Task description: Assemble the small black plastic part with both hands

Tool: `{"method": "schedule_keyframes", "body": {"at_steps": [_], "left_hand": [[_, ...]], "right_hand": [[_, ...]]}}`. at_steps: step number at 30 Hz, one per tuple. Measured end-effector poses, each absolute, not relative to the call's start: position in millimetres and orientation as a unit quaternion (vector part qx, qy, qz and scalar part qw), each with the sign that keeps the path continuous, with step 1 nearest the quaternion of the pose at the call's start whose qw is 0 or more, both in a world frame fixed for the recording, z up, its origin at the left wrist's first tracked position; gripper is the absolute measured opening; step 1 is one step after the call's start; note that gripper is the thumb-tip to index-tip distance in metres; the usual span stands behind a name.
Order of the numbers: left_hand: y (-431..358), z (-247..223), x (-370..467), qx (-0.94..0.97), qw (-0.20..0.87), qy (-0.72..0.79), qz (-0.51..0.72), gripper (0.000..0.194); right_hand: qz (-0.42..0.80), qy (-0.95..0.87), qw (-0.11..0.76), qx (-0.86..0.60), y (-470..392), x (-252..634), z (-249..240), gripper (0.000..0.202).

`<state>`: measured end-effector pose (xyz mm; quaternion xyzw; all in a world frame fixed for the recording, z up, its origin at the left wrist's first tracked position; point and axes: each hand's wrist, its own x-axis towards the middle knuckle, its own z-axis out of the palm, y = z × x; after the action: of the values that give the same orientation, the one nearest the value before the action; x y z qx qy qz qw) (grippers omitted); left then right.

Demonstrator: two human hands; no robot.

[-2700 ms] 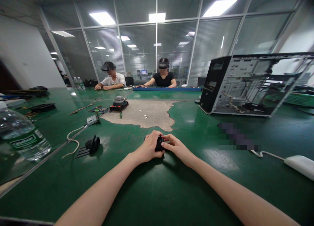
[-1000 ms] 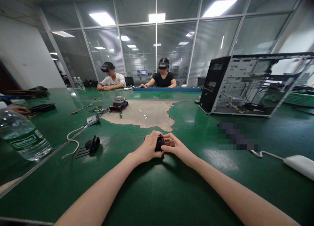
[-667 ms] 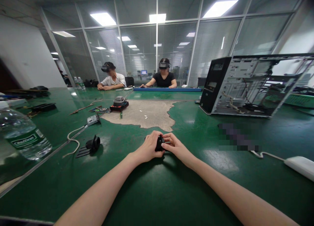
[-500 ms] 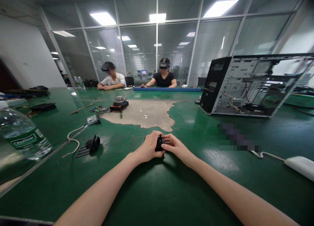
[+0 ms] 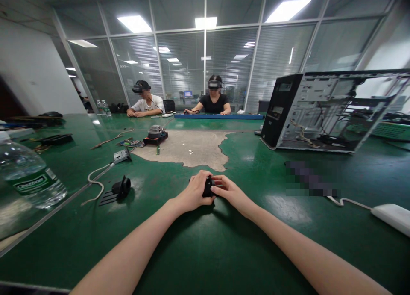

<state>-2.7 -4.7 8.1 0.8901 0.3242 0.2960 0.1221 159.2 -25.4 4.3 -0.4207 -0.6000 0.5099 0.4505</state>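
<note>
A small black part, its exact kind hidden by the fingers, is held between both hands just above the green tabletop. My left hand wraps round it from the left, thumb low and fingers over the top. From the right, my right hand pinches at its side with thumb and fingertips. Left of the hands lies another black plastic part, with a round end and several thin prongs.
An open computer case stands at the right, near a white power strip with a cord. A water bottle is at the left. A speaker-like part and a metal bracket lie ahead. Two people sit across the table.
Both hands keep nearly the same place round the black part; the right fingertips have shifted only slightly. The things on the table stay where they were.
</note>
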Motion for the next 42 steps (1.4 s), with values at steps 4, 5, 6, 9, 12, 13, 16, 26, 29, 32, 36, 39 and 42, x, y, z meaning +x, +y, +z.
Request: {"method": "schedule_keyframes", "body": {"at_steps": [4, 5, 6, 9, 12, 13, 16, 26, 29, 32, 36, 39, 42], "left_hand": [[-4.8, 8.1, -2.5, 0.892, 0.116, 0.323, 0.293, 0.054], [-4.6, 7.9, -2.4, 0.893, 0.113, 0.322, 0.293, 0.054], [-4.4, 7.7, -2.2, 0.893, 0.111, 0.322, 0.293, 0.054], [-4.0, 7.1, -1.9, 0.894, 0.108, 0.318, 0.295, 0.055], [-4.1, 6.9, -2.2, 0.894, 0.112, 0.318, 0.296, 0.055], [-4.2, 6.9, -2.4, 0.893, 0.113, 0.319, 0.296, 0.055], [-4.5, 6.8, -2.8, 0.891, 0.115, 0.323, 0.298, 0.055], [-4.3, 7.9, -2.0, 0.892, 0.116, 0.319, 0.3, 0.055], [-4.0, 7.9, -2.2, 0.891, 0.118, 0.318, 0.3, 0.054], [-3.6, 7.2, -2.5, 0.892, 0.113, 0.319, 0.298, 0.054], [-3.5, 6.5, -2.4, 0.893, 0.109, 0.319, 0.296, 0.053], [-3.8, 6.7, -1.9, 0.893, 0.108, 0.321, 0.297, 0.053], [-4.2, 7.5, -1.5, 0.893, 0.107, 0.319, 0.299, 0.055]], "right_hand": [[0.535, -0.605, 0.445, -0.387, -26.6, 161.3, 5.4, 0.032], [0.541, -0.603, 0.448, -0.378, -27.2, 161.4, 5.9, 0.031], [0.543, -0.601, 0.453, -0.372, -27.8, 161.2, 6.4, 0.029], [0.537, -0.594, 0.467, -0.375, -28.8, 159.8, 7.3, 0.025], [0.535, -0.589, 0.463, -0.39, -28.3, 158.3, 6.9, 0.03], [0.53, -0.589, 0.46, -0.4, -27.9, 158.2, 6.6, 0.031], [0.511, -0.595, 0.455, -0.422, -26.7, 159.0, 5.7, 0.032], [0.525, -0.596, 0.461, -0.396, -27.0, 160.4, 5.8, 0.027], [0.521, -0.594, 0.461, -0.404, -25.4, 159.9, 4.5, 0.03], [0.505, -0.602, 0.456, -0.419, -24.2, 160.9, 3.7, 0.031], [0.526, -0.602, 0.45, -0.397, -25.6, 163.1, 5.8, 0.03], [0.548, -0.596, 0.453, -0.373, -28.0, 163.0, 8.7, 0.032], [0.54, -0.594, 0.465, -0.375, -28.6, 161.7, 9.1, 0.026]]}}
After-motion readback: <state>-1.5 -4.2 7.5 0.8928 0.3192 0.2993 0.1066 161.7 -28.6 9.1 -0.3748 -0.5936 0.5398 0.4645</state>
